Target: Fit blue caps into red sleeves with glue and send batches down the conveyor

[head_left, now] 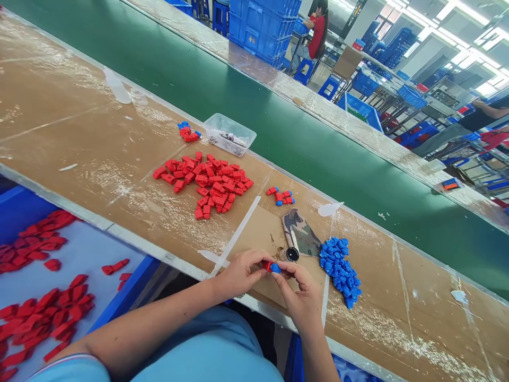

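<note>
Head view: left hand [244,271] pinches a red piece [266,264], right hand [301,291] the blue cap [275,268] touching it; jar [292,254] and cloth [305,234] sit just beyond the hands, blue pile [340,268] rightward, red pile [212,183] leftward.

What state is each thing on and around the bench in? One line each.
Left hand, closed on red piece
Right hand, closed on blue piece
Held pieces, touching; fully joined or not, can't tell
Red pile, loose, spread out
Blue pile, loose, heaped
Clear tub, open, items inside
Blue crate, open, red pieces inside
Green belt, moving or stopped, can't tell
</note>
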Tool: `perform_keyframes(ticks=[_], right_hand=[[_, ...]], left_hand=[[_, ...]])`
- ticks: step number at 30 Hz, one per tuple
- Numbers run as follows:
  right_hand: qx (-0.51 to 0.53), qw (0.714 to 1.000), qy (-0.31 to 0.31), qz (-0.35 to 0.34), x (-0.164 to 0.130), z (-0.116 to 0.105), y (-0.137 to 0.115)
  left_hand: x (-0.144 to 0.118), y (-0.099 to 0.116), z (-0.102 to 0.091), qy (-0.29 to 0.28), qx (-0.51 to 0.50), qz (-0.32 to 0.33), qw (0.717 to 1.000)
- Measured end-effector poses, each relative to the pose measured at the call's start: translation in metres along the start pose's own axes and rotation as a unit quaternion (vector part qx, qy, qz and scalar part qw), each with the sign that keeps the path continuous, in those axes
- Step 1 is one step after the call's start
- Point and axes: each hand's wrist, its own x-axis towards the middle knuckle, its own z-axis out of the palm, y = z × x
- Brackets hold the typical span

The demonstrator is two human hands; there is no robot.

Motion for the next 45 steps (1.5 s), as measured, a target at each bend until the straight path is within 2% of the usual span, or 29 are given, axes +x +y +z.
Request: perform_keyframes(ticks=[12, 22, 28, 36, 42, 45], right_hand=[[-0.027, 1.0, -0.004, -0.002, -0.003, -0.001, 0.003], [0.042, 0.996, 0.044, 0.059, -0.006, -0.003, 0.008], [0.06, 0.995, 0.05, 0.063, -0.007, -0.002, 0.007], [0.053, 0.997, 0.034, 0.048, -0.007, -0.006, 0.008], [0.027, 0.999, 0.02, -0.007, -0.003, -0.005, -0.002], [0.012, 1.0, 0.012, -0.016, -0.003, -0.005, -0.004]], left_hand=[[-0.001, 0.0, 0.0, -0.007, 0.011, 0.002, 1.0], [0.0, 0.003, -0.002, -0.022, 0.044, -0.012, 0.999], [0.001, 0.001, 0.001, -0.011, 0.033, -0.052, 0.998], [0.001, 0.003, -0.007, -0.051, 0.037, 0.023, 0.998], [0.0, -0.003, -0.002, -0.05, -0.049, -0.065, 0.995], [-0.002, -0.005, -0.001, -0.054, -0.067, -0.07, 0.994]])
